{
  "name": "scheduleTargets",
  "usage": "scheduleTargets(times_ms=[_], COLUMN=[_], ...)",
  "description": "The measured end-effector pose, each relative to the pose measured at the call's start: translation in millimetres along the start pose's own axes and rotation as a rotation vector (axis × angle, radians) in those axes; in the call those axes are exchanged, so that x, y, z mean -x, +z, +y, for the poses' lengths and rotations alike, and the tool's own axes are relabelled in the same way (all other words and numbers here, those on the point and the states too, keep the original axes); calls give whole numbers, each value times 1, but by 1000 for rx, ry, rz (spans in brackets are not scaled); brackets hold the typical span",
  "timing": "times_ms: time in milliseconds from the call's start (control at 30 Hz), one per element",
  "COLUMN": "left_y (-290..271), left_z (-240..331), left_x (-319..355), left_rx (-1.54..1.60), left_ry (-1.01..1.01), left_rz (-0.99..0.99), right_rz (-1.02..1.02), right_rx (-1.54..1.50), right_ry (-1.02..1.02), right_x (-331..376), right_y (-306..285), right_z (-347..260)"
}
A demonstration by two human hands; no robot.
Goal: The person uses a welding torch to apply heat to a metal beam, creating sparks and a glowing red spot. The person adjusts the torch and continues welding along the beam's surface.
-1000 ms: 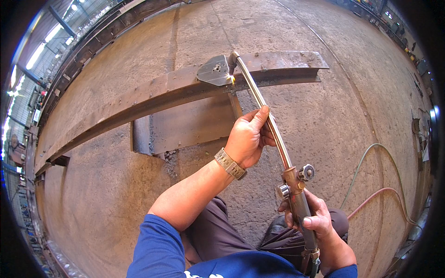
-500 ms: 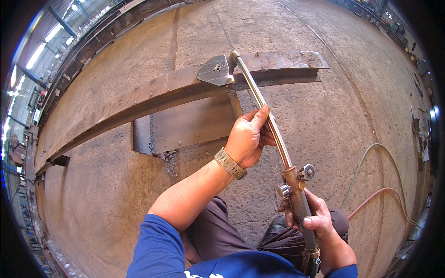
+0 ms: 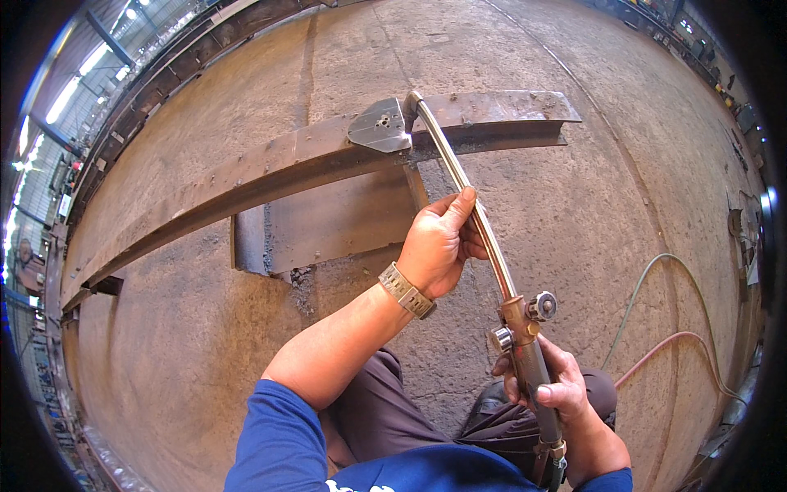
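Note:
A long cutting torch slants across the middle, its bent head beside the right edge of a grey steel plate. The plate has small holes near its centre and lies on top of a rusty steel beam. Partway along the torch's tubes, my left hand is closed, thumb on top. My right hand wraps round the torch handle below its two valve knobs. A watch sits on my left wrist. The far side of the torch head is hidden.
Under the beam lies a rusty steel piece with upright edges. A green hose and a red hose curve over the concrete floor at right. Metal stock lines the far left edge. My bent legs are close below.
The bright glow at the plate's lower right corner is gone. Both hands and the torch have hardly moved.

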State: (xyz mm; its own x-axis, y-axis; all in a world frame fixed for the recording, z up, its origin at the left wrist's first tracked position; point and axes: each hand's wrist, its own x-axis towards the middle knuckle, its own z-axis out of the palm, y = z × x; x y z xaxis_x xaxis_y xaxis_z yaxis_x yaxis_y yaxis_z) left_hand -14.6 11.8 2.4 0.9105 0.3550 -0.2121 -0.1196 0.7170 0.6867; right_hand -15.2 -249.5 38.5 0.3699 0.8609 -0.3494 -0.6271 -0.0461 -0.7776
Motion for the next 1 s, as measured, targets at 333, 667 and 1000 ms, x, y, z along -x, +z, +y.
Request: scheduleTargets(times_ms=[333,667,1000], left_y=[-3,-1,0], left_z=[0,1,0], left_x=[0,0,0], left_rx=[9,2,-4], left_ry=[-2,-10,0], left_rz=[-37,-18,-6], right_rz=[-5,-9,-5], right_rx=[1,-23,9], right_ry=[7,16,15], right_x=[1,1,0], right_y=[-3,-3,-1], right_z=[2,1,-2])
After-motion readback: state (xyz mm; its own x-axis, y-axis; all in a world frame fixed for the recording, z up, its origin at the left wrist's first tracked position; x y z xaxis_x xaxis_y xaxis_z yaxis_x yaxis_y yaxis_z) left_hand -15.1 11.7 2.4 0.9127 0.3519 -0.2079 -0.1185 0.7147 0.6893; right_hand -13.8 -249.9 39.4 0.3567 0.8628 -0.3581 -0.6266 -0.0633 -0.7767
